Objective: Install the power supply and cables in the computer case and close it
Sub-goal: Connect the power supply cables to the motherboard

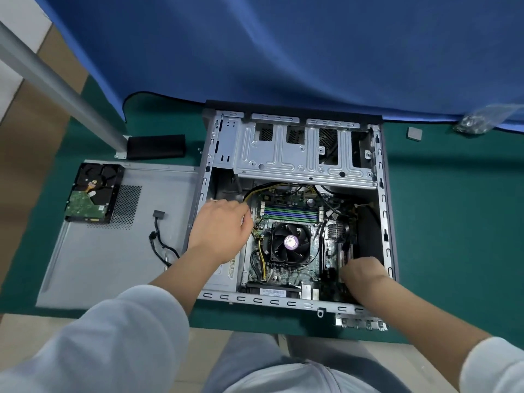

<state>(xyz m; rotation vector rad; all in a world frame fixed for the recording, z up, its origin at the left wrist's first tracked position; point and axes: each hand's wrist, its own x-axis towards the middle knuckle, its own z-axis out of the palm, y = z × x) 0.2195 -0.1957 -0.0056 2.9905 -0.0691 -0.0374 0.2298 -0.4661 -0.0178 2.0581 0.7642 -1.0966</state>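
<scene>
I judge cabling is under way: my left hand (224,228) pinches the power cables (256,236) mid-frame inside the computer case (295,300); my right hand's (361,272) grip is hidden. Next, seat the connector.

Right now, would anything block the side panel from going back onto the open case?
Yes. Both hands are inside the case: left hand at the cables, right hand by the motherboard edge. A hard drive and loose black cable also lie on the side panel.
</scene>
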